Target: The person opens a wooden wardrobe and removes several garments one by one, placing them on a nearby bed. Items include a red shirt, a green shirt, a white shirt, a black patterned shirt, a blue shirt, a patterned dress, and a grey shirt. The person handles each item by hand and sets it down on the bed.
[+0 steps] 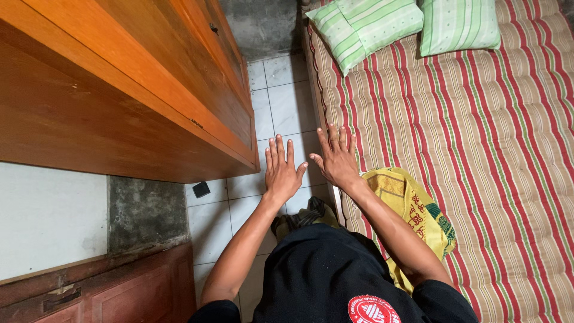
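Yellow patterned cloth lies on the striped mattress, beneath the right forearm. Left hand and right hand are open, fingers spread, holding nothing.

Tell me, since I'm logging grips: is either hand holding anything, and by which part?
Nothing is held. The left hand and right hand are both open, fingers spread, over the tiled floor beside the striped mattress.

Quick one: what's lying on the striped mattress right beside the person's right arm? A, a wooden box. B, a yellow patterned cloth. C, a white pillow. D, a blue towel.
B: a yellow patterned cloth lies bunched on the edge of the striped mattress, just beside the right arm, whose right hand is held open and flat above it.
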